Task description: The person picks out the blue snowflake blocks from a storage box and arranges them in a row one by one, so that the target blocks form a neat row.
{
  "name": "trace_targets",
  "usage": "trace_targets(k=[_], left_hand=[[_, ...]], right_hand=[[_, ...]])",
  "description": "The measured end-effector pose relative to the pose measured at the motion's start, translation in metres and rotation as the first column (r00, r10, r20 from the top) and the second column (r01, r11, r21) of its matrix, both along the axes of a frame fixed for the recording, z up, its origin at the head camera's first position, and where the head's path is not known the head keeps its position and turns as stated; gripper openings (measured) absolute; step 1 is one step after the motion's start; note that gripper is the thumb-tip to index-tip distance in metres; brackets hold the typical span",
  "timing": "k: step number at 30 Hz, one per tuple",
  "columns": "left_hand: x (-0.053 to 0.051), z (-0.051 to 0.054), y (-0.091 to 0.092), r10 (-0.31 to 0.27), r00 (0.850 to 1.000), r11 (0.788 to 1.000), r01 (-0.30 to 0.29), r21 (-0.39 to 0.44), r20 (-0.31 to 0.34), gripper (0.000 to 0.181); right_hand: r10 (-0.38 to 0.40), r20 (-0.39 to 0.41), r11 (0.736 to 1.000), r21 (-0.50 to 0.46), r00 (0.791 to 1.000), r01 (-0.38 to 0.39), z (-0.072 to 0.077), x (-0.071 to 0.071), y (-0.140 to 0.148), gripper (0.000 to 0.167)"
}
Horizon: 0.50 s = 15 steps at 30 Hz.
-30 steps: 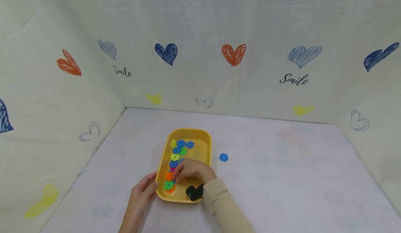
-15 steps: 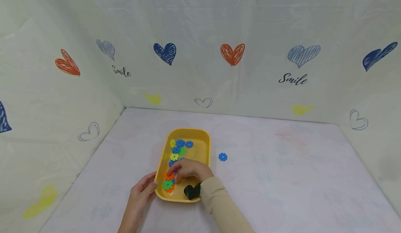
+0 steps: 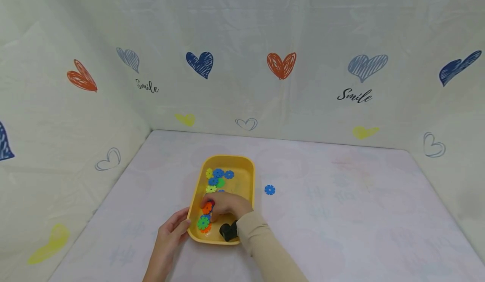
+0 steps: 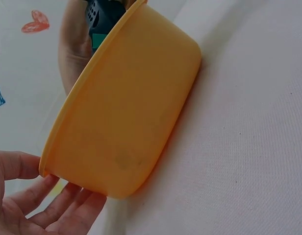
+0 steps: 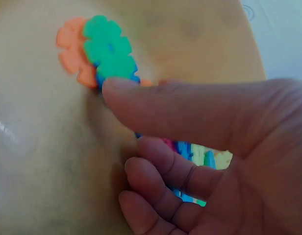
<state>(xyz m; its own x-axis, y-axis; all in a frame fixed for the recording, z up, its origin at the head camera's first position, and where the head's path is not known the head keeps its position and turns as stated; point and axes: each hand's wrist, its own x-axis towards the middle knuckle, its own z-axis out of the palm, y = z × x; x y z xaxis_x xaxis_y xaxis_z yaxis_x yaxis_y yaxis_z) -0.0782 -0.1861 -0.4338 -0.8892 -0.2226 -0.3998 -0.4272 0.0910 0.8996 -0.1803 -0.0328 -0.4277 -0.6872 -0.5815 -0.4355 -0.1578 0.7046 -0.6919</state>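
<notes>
The left hand (image 3: 172,233), fingers loosely apart, touches the bench's (image 3: 341,214) yellow tray (image 3: 242,185), near left; inside, the right hand (image 3: 227,203) curves over an orange disc (image 3: 207,208) at left (whether pinched, I cannot tell).

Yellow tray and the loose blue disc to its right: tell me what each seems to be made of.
Yellow tray: probably molded plastic, smooth with slight sheen, given its seamless wall and rounded corners. Blue disc: likely plastic too, judging by its even color and notched edge; too small to tell its finish.
</notes>
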Motion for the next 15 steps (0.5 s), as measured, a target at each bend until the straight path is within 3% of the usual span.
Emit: trace_targets(k=[6,15], left_hand=[[-0.0013,-0.0004,-0.0004,-0.004,1.000,1.000,0.004,-0.001,0.000,0.044],[-0.0005,-0.0004,0.0001,-0.003,1.000,1.000,0.003,0.006,-0.014,0.043]], right_hand=[[0.033,-0.014,0.995,0.093,0.999,-0.032,0.0071,0.0043,-0.0030,0.024],[0.049,-0.020,0.992,0.121,0.999,-0.046,0.0096,0.0064,-0.0072,0.022]])
